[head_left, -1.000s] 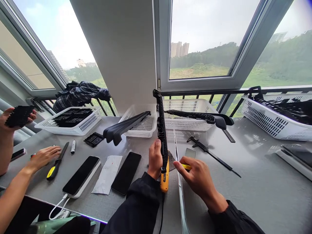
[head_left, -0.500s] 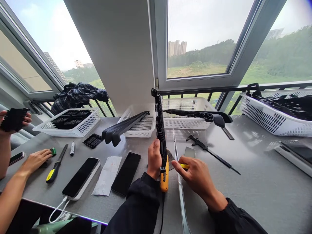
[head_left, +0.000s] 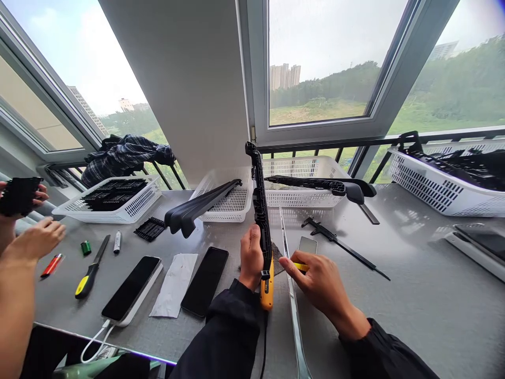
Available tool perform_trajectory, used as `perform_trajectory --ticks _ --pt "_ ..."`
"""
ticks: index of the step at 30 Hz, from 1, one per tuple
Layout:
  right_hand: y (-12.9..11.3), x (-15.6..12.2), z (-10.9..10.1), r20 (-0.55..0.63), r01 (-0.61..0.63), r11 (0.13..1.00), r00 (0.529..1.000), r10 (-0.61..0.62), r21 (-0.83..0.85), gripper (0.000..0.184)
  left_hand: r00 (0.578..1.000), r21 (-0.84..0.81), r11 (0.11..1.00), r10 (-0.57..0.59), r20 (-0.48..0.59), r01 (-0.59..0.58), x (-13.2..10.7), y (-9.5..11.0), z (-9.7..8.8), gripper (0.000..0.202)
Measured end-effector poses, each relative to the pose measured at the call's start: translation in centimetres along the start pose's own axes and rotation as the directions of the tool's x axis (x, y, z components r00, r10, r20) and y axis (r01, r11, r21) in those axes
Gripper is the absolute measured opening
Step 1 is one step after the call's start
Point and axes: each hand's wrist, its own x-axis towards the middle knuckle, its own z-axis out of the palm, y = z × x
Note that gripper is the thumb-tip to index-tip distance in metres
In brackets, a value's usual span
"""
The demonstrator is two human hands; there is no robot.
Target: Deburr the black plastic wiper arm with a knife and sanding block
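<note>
A long black plastic part [head_left: 261, 208] is extending over the table [head_left: 402, 316], the person's left hand [head_left: 251, 259] clamping its near end. The right hand [head_left: 326, 288] is gripping a mostly hidden yellow object [head_left: 301, 267]; between both hands, a metal strip [head_left: 293, 310] is lying.

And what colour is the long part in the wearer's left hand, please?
The long part is black, clearest in the head view.

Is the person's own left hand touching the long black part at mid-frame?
Touching. The head view shows the left hand closed on the lower portion of the long black part, with no gap between them.
</note>
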Motion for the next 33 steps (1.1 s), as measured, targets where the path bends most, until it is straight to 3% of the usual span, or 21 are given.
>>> perform_trajectory --ticks 5,11,18,27,33 --pt "0.1 0.0 -0.2 -0.001 0.003 1.0 1.0 -0.003 0.022 0.078 1.0 -0.017 1.0 -0.01 0.002 0.01 0.0 0.3 0.2 0.065" --pt "0.0 0.2 -0.1 -0.009 -0.001 1.0 1.0 0.001 0.024 0.079 1.0 0.061 0.998 0.01 0.002 -0.01 0.1 -0.6 -0.3 0.058" --pt "-0.1 0.1 -0.2 0.002 -0.017 1.0 1.0 0.017 0.023 0.079 1.0 0.043 0.999 -0.018 0.017 0.018 0.1 -1.1 -0.5 0.057" --pt "-0.1 0.1 -0.2 -0.018 -0.004 0.999 1.0 0.004 0.041 0.079 0.999 0.132 0.991 0.028 0.037 -0.033 -0.3 -1.0 -0.2 0.055" --pt "-0.4 0.2 -0.6 0.031 0.023 0.999 0.999 -0.024 0.028 0.08 1.0 0.132 0.991 0.013 0.021 -0.016 -0.5 -0.9 -0.2 0.057"
